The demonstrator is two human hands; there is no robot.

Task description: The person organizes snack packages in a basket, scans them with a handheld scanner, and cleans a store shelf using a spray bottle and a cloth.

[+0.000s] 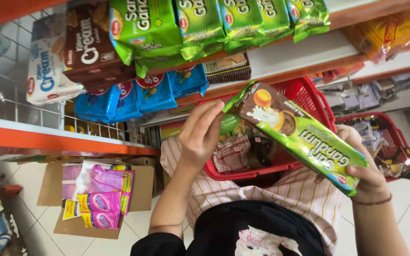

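Together, both hands (pixel 200 135) raised, gripping green biscuit packet (pixel 304 137) ends

Premises: retail grocery shop, snack aisle. Evidence: white shelves with orange edge strips (pixel 72 140), stocked with many identical packets set in rows — green biscuit packs (pixel 200 23), blue packs (pixel 134 97), brown cream-biscuit boxes (pixel 91 42), yellow packs (pixel 385 31). White wire rack divider (pixel 5 99) at the shelf end. Two red plastic shopping baskets (pixel 316 102) holding mixed packaged goods. Opened cardboard carton (pixel 138 189) of pink and yellow sachets lying on the white tiled floor (pixel 34 227) of the aisle.
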